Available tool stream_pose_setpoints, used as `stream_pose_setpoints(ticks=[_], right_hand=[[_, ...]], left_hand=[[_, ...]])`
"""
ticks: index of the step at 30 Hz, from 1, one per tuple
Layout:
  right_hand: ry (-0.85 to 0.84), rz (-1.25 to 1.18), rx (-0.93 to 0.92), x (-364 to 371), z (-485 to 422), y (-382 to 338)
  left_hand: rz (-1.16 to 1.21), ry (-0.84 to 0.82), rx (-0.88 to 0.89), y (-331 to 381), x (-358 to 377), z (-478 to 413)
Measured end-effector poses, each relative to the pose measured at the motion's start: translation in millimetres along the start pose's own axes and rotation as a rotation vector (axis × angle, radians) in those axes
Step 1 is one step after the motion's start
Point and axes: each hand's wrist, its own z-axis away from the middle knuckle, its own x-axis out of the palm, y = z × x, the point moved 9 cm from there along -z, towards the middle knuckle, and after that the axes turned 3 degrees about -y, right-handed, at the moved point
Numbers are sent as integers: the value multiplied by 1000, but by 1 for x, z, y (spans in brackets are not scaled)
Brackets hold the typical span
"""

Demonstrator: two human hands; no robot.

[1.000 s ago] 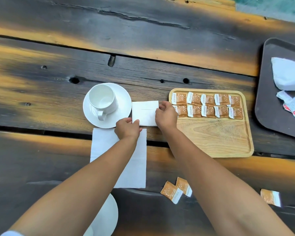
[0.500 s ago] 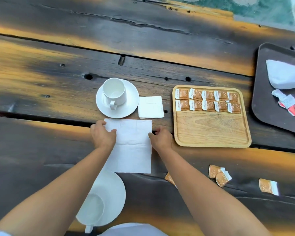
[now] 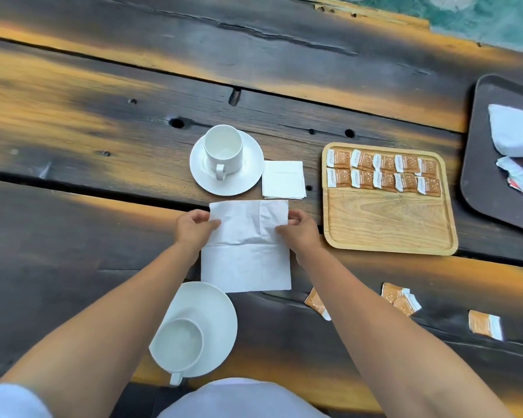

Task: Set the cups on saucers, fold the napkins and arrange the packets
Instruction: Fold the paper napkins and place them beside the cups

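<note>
Two pinch grips, left hand (image 3: 194, 229) and right hand (image 3: 299, 233), on the soft, creased white paper napkin (image 3: 245, 263)

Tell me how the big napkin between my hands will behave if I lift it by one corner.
Probably floppy: the napkin creases and sags where the left hand and right hand pinch its turned-over far edge. It looks like a thin paper sheet, so it is likely very light and easily shifted, and a sharp tug might tear it.

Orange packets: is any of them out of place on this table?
Yes. The rows of packets on the wooden tray are neat, but four loose packets lie scattered on the table, one partly under the right forearm.
</note>
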Motion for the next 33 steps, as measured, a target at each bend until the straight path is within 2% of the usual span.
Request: stream_pose_setpoints(ticks=[3,7,11,15,21,27,33], right_hand=[[-53,-43,-68,-4,6,-11],[-66,-86,-117,-16,15,-16],[-36,-40,-152,-28,23,-13],[-11,93,-111,-39,27,7],[-18,188,-111,-41,33,35],[-41,332,-93,-39,33,41],[-6,672,-303,-23,32,9]], left_hand=[[107,-64,59,12,-1,3],[135,-162,131,26,-2,13],[11,-209,178,26,-3,22],[-166,-218,252,15,-2,32],[-485,-180,270,-10,-3,38],[-686,-212,297,-11,6,46],[-761,-72,423,10,11,43]])
